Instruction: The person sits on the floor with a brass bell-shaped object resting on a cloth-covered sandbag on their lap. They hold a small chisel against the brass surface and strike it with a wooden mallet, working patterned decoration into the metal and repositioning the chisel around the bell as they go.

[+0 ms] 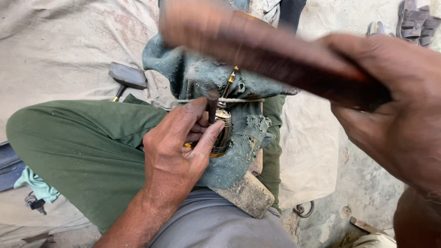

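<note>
The left hand (177, 151) pinches a short dark metal punch (212, 106) upright on the ribbed brass-and-black fitting (222, 133) bedded in torn blue-green cloth (197, 76) over the knee, while the right hand (395, 96) grips a blurred brown wooden mallet (266, 46) raised above it (mid-strike, I'd judge), so the blow must land square.

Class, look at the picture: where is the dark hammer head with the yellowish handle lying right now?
In the head view, the hammer lies upper left on the pale cloth, just beyond the green-trousered knee and left of the cloth-wrapped block.
</note>
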Available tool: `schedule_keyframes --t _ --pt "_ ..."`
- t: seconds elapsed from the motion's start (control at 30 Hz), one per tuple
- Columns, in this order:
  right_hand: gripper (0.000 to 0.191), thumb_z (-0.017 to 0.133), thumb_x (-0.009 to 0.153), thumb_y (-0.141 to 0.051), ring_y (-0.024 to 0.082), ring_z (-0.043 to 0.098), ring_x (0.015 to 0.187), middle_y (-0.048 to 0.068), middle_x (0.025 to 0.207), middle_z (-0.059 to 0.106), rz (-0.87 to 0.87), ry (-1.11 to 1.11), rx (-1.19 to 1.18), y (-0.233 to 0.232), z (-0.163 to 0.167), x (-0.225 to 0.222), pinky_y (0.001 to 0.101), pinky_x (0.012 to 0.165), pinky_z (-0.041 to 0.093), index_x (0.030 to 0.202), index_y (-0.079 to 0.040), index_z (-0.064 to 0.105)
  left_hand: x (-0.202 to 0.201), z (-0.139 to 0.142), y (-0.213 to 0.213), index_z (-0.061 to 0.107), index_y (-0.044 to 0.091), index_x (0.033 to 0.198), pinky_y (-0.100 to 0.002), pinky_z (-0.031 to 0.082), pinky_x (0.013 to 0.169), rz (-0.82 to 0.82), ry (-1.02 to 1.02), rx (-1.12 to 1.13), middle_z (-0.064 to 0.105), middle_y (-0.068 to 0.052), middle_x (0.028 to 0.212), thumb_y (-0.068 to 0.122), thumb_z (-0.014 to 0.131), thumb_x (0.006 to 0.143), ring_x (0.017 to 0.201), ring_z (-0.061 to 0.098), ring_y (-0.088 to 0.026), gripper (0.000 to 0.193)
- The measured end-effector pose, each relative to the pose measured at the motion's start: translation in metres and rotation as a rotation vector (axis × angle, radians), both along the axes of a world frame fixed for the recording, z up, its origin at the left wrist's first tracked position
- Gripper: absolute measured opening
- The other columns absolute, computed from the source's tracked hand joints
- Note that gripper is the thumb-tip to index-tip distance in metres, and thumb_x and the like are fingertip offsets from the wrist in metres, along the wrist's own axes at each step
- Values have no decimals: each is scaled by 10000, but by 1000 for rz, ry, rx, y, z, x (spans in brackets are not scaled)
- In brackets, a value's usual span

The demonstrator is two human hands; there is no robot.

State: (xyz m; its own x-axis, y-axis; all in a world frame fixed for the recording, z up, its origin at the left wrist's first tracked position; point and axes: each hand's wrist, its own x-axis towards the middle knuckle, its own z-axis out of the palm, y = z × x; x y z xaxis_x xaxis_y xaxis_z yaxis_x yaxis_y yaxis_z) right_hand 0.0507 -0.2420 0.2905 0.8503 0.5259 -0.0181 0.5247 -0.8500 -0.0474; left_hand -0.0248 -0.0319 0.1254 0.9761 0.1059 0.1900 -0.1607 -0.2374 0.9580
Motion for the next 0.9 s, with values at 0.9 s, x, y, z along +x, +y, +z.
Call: schedule_keyframes --t 0.9 --pt "486 758 939 -134 194 646 1058 160 1097 628 -430 233 336 -23 -9 -2 335 846 571 1332 47 538 -5 -6 -9 618 -36 1121 -235 669 723 132 -33 -61 706 -83 932 52 837 907 822 731 -104 318"
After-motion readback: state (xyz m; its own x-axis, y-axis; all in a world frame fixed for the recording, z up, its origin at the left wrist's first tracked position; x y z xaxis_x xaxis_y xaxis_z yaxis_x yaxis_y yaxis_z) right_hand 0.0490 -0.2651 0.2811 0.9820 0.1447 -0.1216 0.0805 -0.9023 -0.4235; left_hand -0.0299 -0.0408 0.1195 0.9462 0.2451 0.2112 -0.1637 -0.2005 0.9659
